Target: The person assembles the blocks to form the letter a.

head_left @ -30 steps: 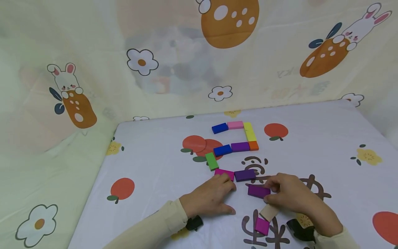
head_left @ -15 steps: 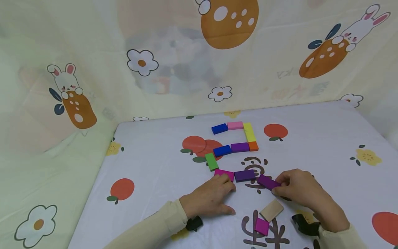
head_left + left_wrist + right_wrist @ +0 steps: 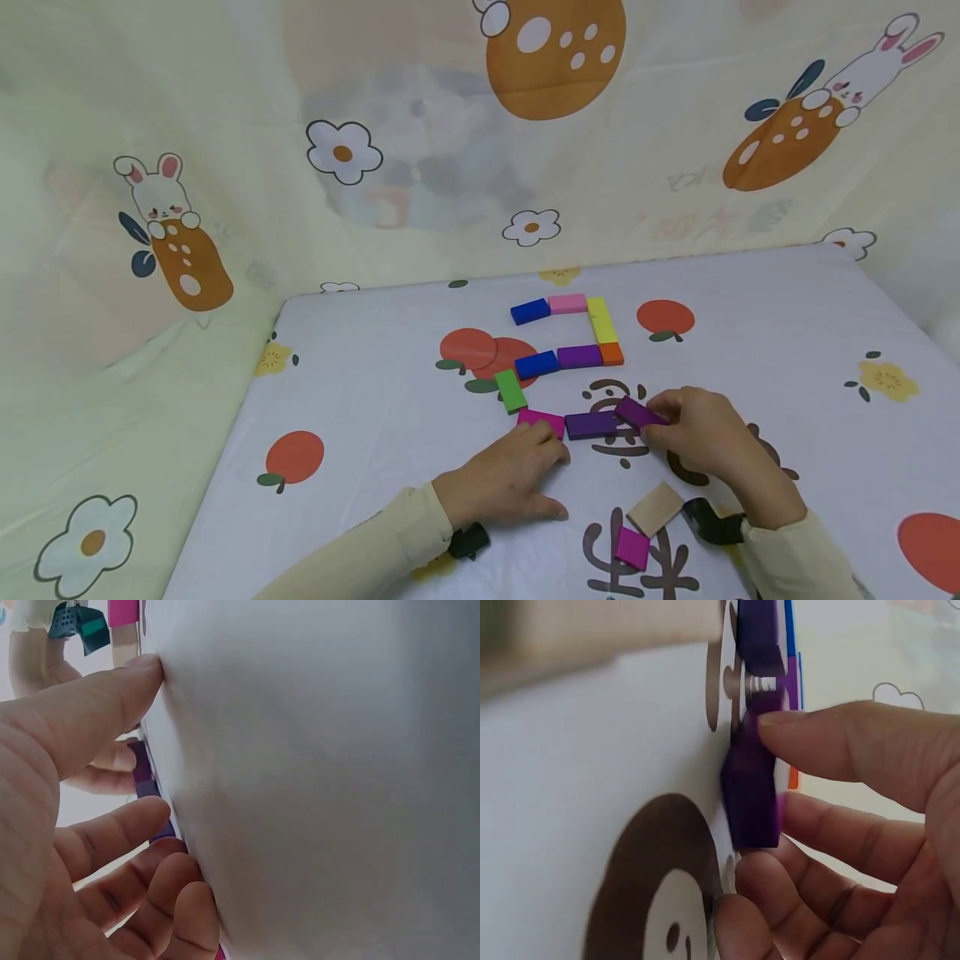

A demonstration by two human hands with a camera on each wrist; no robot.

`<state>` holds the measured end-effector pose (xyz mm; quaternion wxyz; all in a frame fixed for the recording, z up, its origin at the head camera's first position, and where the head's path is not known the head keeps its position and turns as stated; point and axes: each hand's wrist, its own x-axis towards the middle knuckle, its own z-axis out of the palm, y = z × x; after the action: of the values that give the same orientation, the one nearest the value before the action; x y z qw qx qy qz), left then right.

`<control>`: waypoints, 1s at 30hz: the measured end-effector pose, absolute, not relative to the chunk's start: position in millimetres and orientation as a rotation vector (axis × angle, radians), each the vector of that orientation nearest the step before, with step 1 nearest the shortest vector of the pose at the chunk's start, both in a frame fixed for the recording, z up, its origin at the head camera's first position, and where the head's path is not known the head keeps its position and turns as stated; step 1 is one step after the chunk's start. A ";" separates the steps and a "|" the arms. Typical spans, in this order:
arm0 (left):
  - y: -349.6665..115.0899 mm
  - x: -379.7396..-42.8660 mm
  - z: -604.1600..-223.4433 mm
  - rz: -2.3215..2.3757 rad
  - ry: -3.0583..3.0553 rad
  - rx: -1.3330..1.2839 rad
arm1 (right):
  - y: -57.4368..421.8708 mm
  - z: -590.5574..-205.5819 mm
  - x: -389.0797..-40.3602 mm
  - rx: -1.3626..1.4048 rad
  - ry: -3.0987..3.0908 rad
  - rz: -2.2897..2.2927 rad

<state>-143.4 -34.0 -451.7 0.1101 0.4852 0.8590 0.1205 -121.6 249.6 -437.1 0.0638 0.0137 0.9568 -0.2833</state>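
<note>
My right hand (image 3: 701, 433) pinches a purple block (image 3: 636, 412) between thumb and fingers. Its left end is beside the right end of a dark purple block (image 3: 590, 426); contact is unclear. In the right wrist view, the thumb lies over the held block (image 3: 751, 802). My left hand (image 3: 504, 479) rests on the table with loosely bent fingers, its fingertips at a magenta block (image 3: 542, 419) and partly hiding it. The left wrist view shows that hand's thumb and fingers apart (image 3: 112, 817), with nothing between them. A green block (image 3: 511, 392) adjoins the magenta one.
Further blocks continue the winding row: blue (image 3: 536, 365), purple (image 3: 579, 357), orange (image 3: 612, 354), yellow (image 3: 602, 321), pink (image 3: 567, 304) and another blue block (image 3: 530, 312). A wooden block (image 3: 656, 508) and a small magenta block (image 3: 632, 548) lie nearer on the printed tablecloth (image 3: 375, 375).
My right hand has carried the purple block away from the wooden block, first rightward and up, then up and slightly left to the row's end. The left hand stays still.
</note>
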 end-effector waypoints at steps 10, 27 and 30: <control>-33.5 -142.4 -451.8 0.351 2.544 1.440 | 246.9 -434.2 -139.4 0.138 2.846 -0.851; -25.6 -162.2 -430.7 0.310 2.631 1.357 | 253.0 -433.2 -152.0 0.119 2.638 -1.079; -19.7 -173.0 -427.2 0.271 2.715 1.350 | 256.1 -433.4 -152.8 0.069 2.596 -1.121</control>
<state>-173.0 -19.7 -427.2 0.0488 0.4428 0.8909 0.0888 -152.8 256.1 -433.4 0.1559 0.0240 0.9065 -0.3915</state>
